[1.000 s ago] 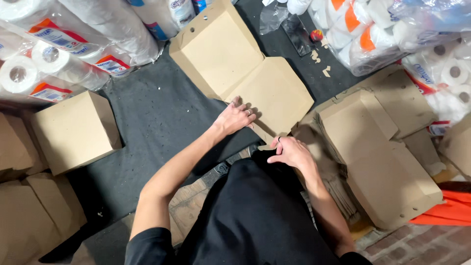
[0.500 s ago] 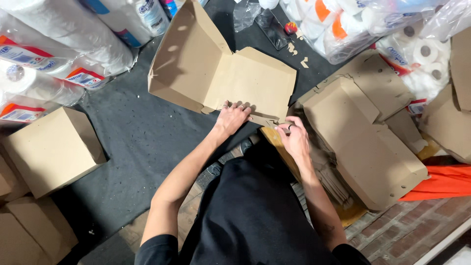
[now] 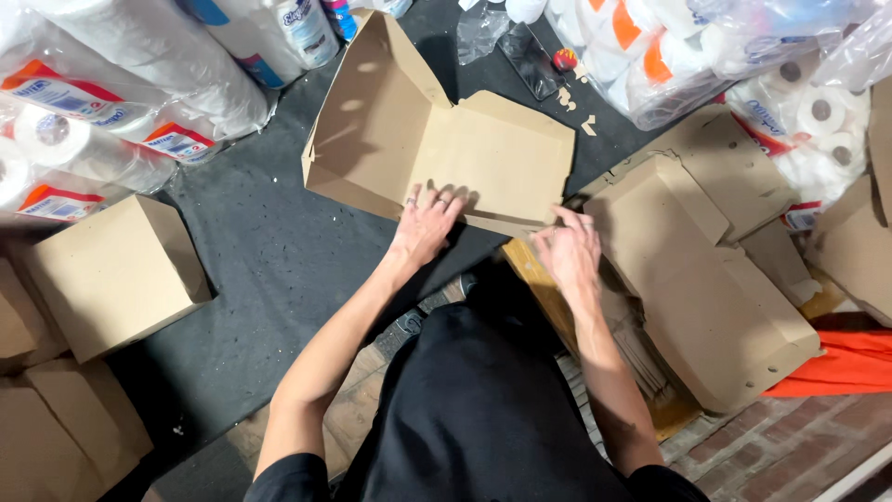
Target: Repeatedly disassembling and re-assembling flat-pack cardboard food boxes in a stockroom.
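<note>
Since half a second ago your right hand [image 3: 569,253] has slid out to the near right corner of the half-folded cardboard box [image 3: 437,149] on the dark floor mat [image 3: 260,251], fingers spread and gripping nothing. Your left hand [image 3: 426,228] presses flat on the near flap, fingers wide, seemingly pinning it so the raised left wall stays standing.

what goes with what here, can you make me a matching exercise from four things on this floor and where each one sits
Things
1. half-folded cardboard box
2. closed cardboard box
3. orange cloth
4. stack of flat cardboard blanks

Places
A. far right, on the brick floor
B. under the left hand
C. far left, on the dark mat
D. beside the right hand

Pairs: 1-B, 2-C, 3-A, 4-D
</note>
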